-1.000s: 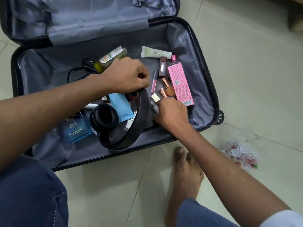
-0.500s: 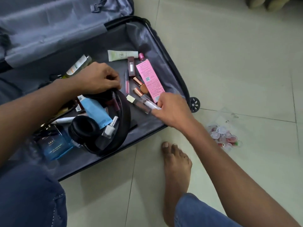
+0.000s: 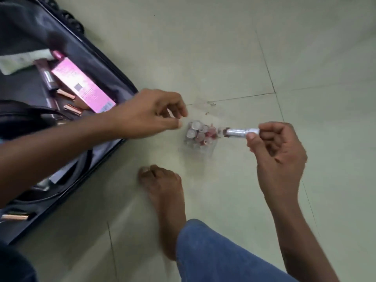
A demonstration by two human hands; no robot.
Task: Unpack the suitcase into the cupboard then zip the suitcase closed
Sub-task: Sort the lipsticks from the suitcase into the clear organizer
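The open black suitcase (image 3: 95,64) lies on the floor at the left. Inside it I see a pink box (image 3: 81,86), rose-gold lipsticks (image 3: 71,109), a pale tube (image 3: 20,62) and a black pouch (image 3: 20,117). To its right, on the tiles, is a clear plastic bag (image 3: 200,134) of small round pink and white items. My left hand (image 3: 150,115) reaches over the suitcase's edge and pinches the bag's left edge. My right hand (image 3: 276,147) pinches a silvery clear tube (image 3: 240,131), whose dark tip points at the bag.
My bare foot (image 3: 162,200) stands on the tiles just below the bag, with a blue jeans leg (image 3: 213,253) behind it. The suitcase's wheels (image 3: 71,21) show at the top left. Pale tiled floor (image 3: 264,47) spreads to the right.
My right hand has lifted the silvery tube out of the suitcase and carried it right to the bag. My left hand left the black pouch and reached to the bag. The view swung right.
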